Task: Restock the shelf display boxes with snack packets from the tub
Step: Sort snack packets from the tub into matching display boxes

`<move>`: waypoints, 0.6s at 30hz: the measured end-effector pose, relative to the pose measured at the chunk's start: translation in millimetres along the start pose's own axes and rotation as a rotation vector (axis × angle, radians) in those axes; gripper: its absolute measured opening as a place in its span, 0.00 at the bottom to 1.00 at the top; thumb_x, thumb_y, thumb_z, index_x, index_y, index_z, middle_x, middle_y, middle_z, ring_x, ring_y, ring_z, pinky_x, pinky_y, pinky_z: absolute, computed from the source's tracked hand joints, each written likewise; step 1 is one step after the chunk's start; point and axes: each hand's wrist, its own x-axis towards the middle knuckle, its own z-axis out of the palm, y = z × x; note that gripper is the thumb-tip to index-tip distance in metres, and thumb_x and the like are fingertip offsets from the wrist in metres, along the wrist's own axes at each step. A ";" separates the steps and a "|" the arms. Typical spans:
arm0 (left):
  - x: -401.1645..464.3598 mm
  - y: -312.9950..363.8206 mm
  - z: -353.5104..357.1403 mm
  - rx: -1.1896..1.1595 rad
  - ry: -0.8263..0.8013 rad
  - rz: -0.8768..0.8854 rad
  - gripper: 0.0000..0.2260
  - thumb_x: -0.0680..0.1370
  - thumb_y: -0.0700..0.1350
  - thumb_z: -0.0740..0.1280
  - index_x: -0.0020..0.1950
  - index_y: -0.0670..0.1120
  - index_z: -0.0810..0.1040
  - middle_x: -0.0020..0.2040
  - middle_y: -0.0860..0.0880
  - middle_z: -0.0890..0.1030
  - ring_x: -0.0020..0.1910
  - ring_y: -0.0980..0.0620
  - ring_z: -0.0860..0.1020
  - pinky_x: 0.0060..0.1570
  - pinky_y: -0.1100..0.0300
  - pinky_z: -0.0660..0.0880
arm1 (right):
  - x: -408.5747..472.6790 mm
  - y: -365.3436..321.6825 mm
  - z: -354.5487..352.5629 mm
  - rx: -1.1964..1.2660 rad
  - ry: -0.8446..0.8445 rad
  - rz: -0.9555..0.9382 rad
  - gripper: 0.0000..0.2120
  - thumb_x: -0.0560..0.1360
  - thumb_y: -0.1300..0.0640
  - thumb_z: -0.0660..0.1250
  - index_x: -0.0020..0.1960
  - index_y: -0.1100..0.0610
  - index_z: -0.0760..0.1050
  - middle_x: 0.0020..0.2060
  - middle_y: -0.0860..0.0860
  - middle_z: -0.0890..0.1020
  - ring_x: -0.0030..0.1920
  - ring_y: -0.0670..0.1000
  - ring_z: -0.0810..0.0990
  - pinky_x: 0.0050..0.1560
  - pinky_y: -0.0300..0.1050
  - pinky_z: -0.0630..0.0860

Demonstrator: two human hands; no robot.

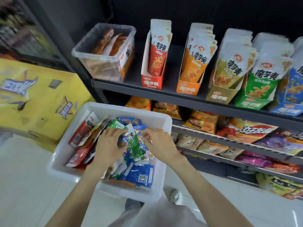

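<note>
A yellow carton (37, 99) stands left of the shelving, beside a clear bin (105, 53).

Top shelf (170, 90): dark board carrying a clear plastic tub (105, 53) at its left end, then a row of display boxes: red (151, 80), orange (188, 87), tan (221, 95), green (252, 102), blue (288, 110).
Lower shelves (229, 141): tilted racks with snack bags lying flat on them.
Floor (26, 185): glossy white tiles; the white tub (114, 108) of packets sits above it, a yellow carton (37, 99) beside it to the left.
</note>
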 end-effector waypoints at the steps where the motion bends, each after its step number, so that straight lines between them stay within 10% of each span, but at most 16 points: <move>1: -4.3 -10.7 4.0 0.006 -0.063 -0.053 0.21 0.68 0.55 0.62 0.56 0.48 0.79 0.52 0.47 0.80 0.50 0.42 0.78 0.53 0.52 0.71 | 10.8 -4.2 14.7 -0.059 -0.079 0.035 0.12 0.78 0.56 0.60 0.60 0.57 0.73 0.53 0.55 0.81 0.53 0.58 0.78 0.50 0.50 0.73; 10: -17.6 -29.0 8.8 -0.070 -0.168 -0.109 0.24 0.69 0.51 0.74 0.63 0.47 0.76 0.58 0.46 0.74 0.56 0.41 0.73 0.57 0.48 0.72 | 60.7 -18.0 93.0 -0.362 -0.173 0.328 0.17 0.78 0.59 0.65 0.63 0.64 0.66 0.58 0.59 0.77 0.57 0.58 0.79 0.49 0.49 0.75; 18: -13.2 -23.0 7.9 -0.410 -0.087 -0.285 0.18 0.78 0.54 0.64 0.65 0.47 0.73 0.59 0.48 0.77 0.55 0.50 0.76 0.55 0.52 0.74 | 50.4 -16.7 69.5 -0.103 0.028 0.377 0.10 0.80 0.56 0.60 0.55 0.59 0.75 0.51 0.56 0.80 0.52 0.59 0.79 0.46 0.48 0.72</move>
